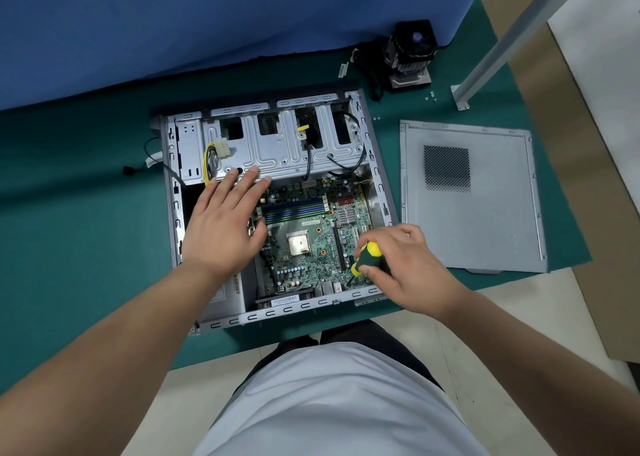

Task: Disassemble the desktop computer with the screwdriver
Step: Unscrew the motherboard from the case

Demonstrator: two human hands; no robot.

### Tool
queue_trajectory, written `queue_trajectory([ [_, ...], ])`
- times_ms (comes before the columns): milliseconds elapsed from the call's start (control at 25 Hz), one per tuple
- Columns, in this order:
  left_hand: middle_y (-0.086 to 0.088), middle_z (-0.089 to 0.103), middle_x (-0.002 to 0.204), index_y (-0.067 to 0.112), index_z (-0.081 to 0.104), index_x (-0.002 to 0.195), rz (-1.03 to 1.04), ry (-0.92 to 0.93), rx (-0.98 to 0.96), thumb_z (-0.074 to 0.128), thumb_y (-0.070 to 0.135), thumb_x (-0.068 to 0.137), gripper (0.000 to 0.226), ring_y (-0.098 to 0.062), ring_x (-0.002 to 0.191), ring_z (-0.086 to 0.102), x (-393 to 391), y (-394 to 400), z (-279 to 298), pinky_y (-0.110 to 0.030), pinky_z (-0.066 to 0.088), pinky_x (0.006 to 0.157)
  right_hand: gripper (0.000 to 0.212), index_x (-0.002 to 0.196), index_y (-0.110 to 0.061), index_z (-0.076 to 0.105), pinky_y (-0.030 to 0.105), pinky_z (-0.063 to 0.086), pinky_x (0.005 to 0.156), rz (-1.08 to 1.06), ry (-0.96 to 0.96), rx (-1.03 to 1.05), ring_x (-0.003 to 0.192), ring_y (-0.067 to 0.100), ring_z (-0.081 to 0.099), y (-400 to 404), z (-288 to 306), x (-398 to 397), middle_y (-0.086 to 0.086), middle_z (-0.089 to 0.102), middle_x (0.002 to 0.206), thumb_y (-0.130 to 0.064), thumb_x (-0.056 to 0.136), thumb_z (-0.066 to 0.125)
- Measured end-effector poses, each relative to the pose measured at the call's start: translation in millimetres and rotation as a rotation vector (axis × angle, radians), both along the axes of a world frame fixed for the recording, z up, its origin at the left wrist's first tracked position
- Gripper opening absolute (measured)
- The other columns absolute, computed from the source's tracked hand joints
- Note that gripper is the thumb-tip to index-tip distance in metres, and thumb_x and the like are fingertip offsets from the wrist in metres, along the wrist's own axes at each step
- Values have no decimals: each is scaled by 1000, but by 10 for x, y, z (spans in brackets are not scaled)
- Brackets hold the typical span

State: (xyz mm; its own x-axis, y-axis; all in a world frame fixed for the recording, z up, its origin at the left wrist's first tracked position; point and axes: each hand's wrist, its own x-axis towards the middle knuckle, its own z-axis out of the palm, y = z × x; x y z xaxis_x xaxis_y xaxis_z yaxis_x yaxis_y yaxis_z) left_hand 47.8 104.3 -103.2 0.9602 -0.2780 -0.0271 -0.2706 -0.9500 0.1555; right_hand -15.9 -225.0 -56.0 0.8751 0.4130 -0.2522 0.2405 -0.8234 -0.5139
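Note:
The open desktop computer case (173,213) lies on its side on a green mat, its green motherboard (311,227) exposed with a bare CPU socket in the middle. My left hand (225,220) lies flat with straight fingers over the case's left part, fingertips on the metal drive cage (287,143). My right hand (405,265) grips the yellow and dark green screwdriver (367,258) by its handle. Its tip points down at the motherboard's lower right corner.
The removed grey side panel (467,195) lies right of the case. A black CPU cooler (410,55) with cables stands at the back right, with small loose screws (431,95) near it. A metal post (512,39) rises at the right. A blue cloth (207,22) hangs behind.

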Motion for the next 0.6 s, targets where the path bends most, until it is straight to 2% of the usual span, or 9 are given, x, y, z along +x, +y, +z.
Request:
queue_trajectory([
  [80,9,18,170,35,19,162,2,0,0,37,48,97,68,-18,158,12,2,2,-1,-45,9,128,25,119,-36,54,32,26,111,73,48,38,99,-3,46,-14,59,7,-26,56,105,-37,95,59],
  [160,9,17,170,35,19,162,2,1,7,36,48,97,68,-18,158,11,-6,1,2,-44,9,128,29,115,-37,58,33,24,113,112,144,30,104,2,52,-16,131,56,-21,62,106,-31,87,60],
  [240,9,17,170,35,19,162,1,0,6,36,48,97,69,-17,158,11,-12,-4,8,-44,9,128,31,112,-39,59,36,26,111,157,198,-4,111,7,50,-11,191,109,-18,62,111,-31,82,60],
  [320,9,18,170,35,19,162,2,1,8,36,49,97,69,-17,158,11,-12,-10,16,-44,9,128,30,116,-41,58,37,33,102,206,149,-90,110,9,49,12,243,126,-17,59,113,-46,86,54],
  [360,9,18,170,35,19,162,4,4,11,36,49,97,69,-17,158,11,-11,-11,19,-44,8,128,33,117,-40,57,36,38,95,219,94,-160,104,11,51,24,259,121,-14,60,107,-58,91,47],
  [440,9,18,170,35,18,162,5,4,12,36,49,97,69,-17,158,10,-10,-12,21,-44,8,128,50,104,-31,53,32,44,70,211,-27,-318,76,17,56,73,307,127,-8,56,79,-72,96,25],
  [480,9,18,170,35,18,162,6,2,12,36,49,97,69,-17,158,10,-13,-13,20,-44,8,128,51,96,-28,47,31,41,59,220,-72,-355,64,20,54,100,330,132,-7,50,68,-71,98,20],
  [520,9,18,170,35,18,162,6,0,13,36,49,97,69,-17,158,10,-14,-12,18,-44,8,128,46,93,-25,44,31,38,56,267,-89,-360,61,22,53,118,345,137,-6,48,65,-64,100,22],
  [600,9,18,170,35,18,162,5,0,11,36,49,96,69,-17,158,10,-14,-11,12,-44,8,128,27,99,-19,51,34,42,66,437,-104,-314,74,23,54,98,349,153,-1,55,80,-43,95,39],
])
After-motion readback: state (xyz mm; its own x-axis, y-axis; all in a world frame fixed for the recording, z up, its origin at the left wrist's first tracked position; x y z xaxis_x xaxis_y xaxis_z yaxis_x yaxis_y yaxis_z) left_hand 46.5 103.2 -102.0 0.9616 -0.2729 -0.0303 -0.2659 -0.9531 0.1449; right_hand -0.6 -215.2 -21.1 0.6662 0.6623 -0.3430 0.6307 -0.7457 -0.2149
